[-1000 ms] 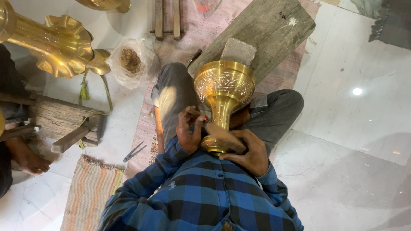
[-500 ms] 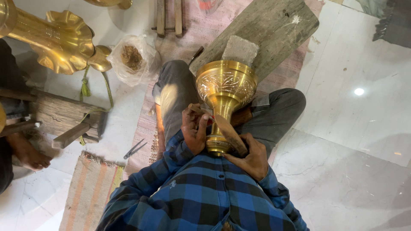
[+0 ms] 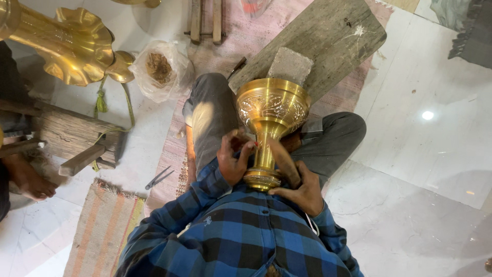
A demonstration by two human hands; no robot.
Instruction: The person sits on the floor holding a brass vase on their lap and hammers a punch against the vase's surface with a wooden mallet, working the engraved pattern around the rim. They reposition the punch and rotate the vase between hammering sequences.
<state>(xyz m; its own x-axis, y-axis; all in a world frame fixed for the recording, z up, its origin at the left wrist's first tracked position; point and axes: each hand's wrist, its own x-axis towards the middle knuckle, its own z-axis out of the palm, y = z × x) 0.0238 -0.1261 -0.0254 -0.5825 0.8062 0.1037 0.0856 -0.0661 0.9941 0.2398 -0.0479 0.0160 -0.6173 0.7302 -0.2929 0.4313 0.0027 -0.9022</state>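
A goblet-shaped brass vessel point(image 3: 271, 110) with an engraved bowl stands upright between my bent legs in grey trousers. My left hand point(image 3: 232, 160) curls against the left side of its stem, fingertips on the metal; something small and dark sits at the fingertips, and I cannot tell what it is. My right hand point(image 3: 303, 191) grips the vessel low on the right, by its ringed base point(image 3: 261, 179). A dark brown long shape point(image 3: 284, 161) lies along the stem above that hand; what it is does not show. My blue plaid sleeves fill the bottom of the view.
A grey stone block point(image 3: 290, 65) lies on a wooden plank point(image 3: 328, 38) behind the vessel. At the left are a large fluted brass piece point(image 3: 72, 48), a plastic bag of brown material point(image 3: 160, 69), a wooden stand point(image 3: 72, 136), small metal tweezers point(image 3: 159, 177), a striped mat point(image 3: 100, 231) and another person's bare foot point(image 3: 25, 179).
My left hand has shifted slightly up the stem, close under the bowl. My right hand stays at the base, and the vessel keeps its place.
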